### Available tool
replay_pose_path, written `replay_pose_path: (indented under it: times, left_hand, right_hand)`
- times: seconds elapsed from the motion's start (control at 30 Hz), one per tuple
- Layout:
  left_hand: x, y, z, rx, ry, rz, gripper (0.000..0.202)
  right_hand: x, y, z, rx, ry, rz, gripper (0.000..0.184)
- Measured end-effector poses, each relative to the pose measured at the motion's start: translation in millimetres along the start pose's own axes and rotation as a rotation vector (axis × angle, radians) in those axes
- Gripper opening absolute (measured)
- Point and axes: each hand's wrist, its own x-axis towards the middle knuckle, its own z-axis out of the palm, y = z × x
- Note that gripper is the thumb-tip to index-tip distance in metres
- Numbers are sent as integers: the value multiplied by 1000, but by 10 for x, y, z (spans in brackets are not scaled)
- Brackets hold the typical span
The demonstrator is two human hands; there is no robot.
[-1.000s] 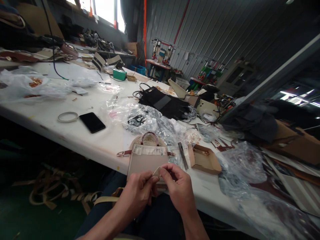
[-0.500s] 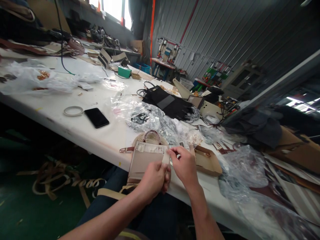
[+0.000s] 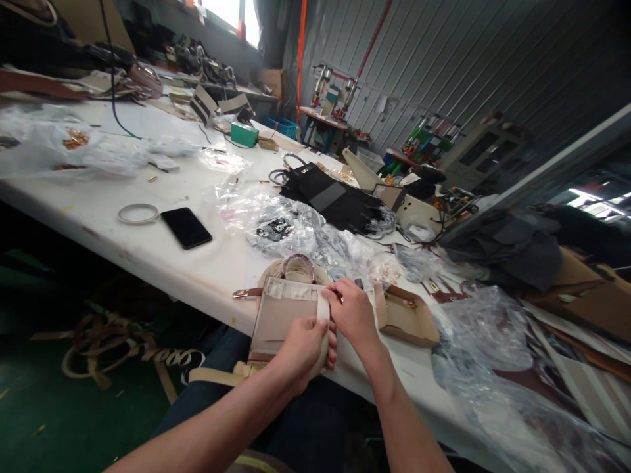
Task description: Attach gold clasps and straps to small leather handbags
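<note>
A small beige handbag [image 3: 283, 315] lies at the near edge of the white table [image 3: 148, 253], its round handle pointing away from me. My left hand [image 3: 303, 351] is closed on the bag's lower right side, fingers wrapped over a beige strap [image 3: 323, 328] that runs up the bag's right edge. My right hand [image 3: 352, 315] pinches the top of that strap at the bag's upper right corner. A brown strap with a metal buckle [image 3: 246, 293] sticks out on the bag's left.
A black phone [image 3: 186, 227] and a white ring [image 3: 138, 213] lie to the left. Clear plastic bags [image 3: 296, 233] with hardware and a black bag [image 3: 330, 200] sit behind. An open brown cardboard box [image 3: 404, 315] is at my right. Loose beige straps [image 3: 113, 348] lie on the floor.
Both hands rose from the bag's bottom edge to its right side. The right hand drew the beige strap up to the top corner; the left hand now grips bag and strap.
</note>
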Motion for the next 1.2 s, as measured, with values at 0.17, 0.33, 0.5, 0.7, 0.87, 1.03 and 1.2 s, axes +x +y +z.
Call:
replay_pose_path:
  times: [0.17,0.33,0.5,0.7,0.87,1.03,1.2]
  left_hand:
    - [-18,10,-2,24,-2,-7,51]
    - [16,33,39,32,37,-36,47]
    - [-7,65,41,16,34,-59,40]
    - [-28,85,49,85,32,-61,34]
    - [-28,106,51,36,26,-82,27]
    - [17,146,66,42,-7,-146,25]
    - [30,114,105,-11,10,-136,31]
  right_hand:
    - [25,-29,0,-37,-22,19,21]
    - [45,45,50,79,29,100,29]
    - [-38,38,-3,125,26,-51,19]
    - [-18,-13,-108,-37,-171,-189,26]
    - [106,-27,-188,-111,-309,-223,33]
    - [173,-25,-189,-140,-374,-247,35]
    - [167,4,-132,-179,-391,-260,36]
